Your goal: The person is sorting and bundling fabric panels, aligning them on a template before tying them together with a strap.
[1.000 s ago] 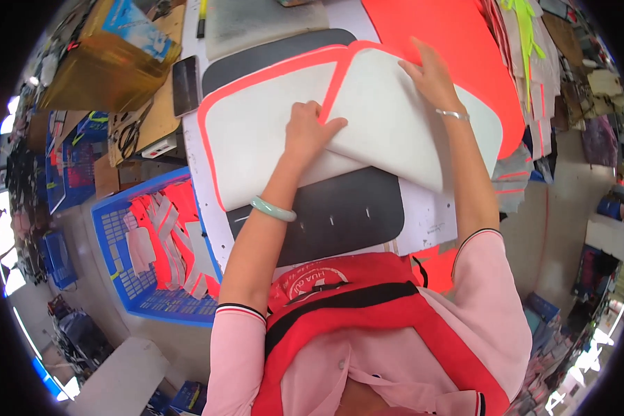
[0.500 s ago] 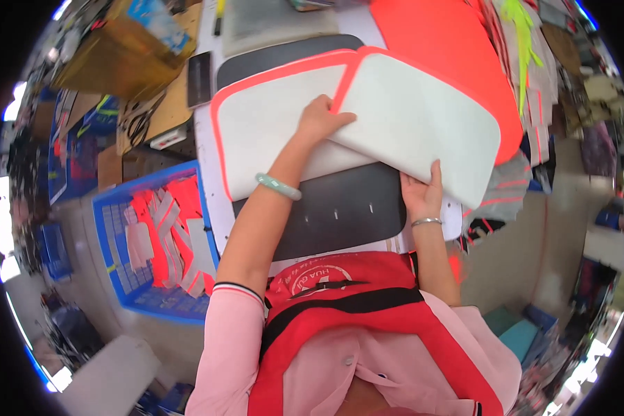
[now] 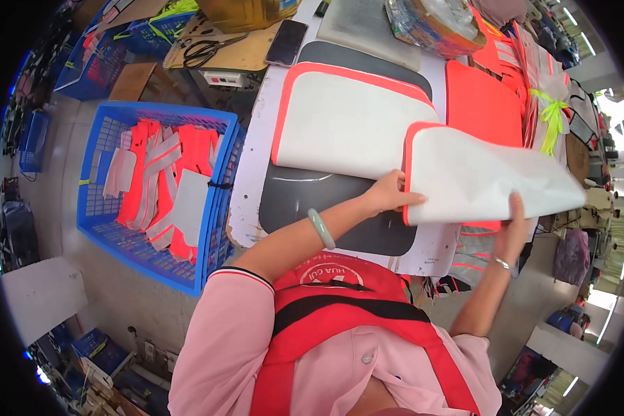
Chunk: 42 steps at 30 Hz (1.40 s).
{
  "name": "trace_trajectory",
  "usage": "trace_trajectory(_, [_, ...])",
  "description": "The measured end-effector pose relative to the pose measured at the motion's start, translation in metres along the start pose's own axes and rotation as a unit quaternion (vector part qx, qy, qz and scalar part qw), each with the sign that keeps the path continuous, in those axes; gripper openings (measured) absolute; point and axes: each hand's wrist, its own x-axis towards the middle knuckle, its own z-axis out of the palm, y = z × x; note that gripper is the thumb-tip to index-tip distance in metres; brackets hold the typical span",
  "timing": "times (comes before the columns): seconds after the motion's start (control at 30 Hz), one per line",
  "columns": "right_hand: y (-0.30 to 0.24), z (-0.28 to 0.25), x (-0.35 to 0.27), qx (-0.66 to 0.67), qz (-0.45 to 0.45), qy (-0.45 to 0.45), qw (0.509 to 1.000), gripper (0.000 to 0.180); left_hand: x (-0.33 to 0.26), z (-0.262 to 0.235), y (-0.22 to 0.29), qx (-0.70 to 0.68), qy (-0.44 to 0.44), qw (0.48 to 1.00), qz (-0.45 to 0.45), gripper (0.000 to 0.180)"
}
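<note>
My left hand [image 3: 385, 197] pinches the orange-trimmed corner of a white fabric panel [image 3: 478, 177] at centre frame, fingers closed on it. My right hand [image 3: 514, 225] grips the same panel's lower edge at centre right, thumb on top. The panel is lifted off the table [image 3: 246, 180]. Beyond it lies a second white panel [image 3: 347, 125] on a dark mat [image 3: 326, 208]. A blue crate [image 3: 111, 236] of orange strips sits at the left.
</note>
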Motion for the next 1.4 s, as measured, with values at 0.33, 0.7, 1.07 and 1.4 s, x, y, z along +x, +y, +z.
trace_trajectory(0.33, [-0.161,0.041,-0.045,-0.253,-0.206,-0.272,0.905,0.056,0.036,-0.099,0.025,-0.387,-0.083,0.915,0.084,0.091])
trace_trajectory(0.7, [-0.047,0.17,0.024,-0.313,0.04,-0.62,0.719,0.038,-0.168,-0.068,-0.051,-0.681,-0.065,0.701,0.204,0.088])
trace_trajectory(1.07, [0.003,0.287,0.104,-0.375,-0.11,-0.658,0.644,0.047,-0.13,-0.054,0.003,-0.526,0.173,0.832,0.036,0.047])
trace_trajectory(1.4, [0.137,0.33,0.103,-0.536,-0.247,-0.463,0.661,0.073,-0.064,-0.084,-0.029,-0.46,0.207,0.863,-0.009,0.051])
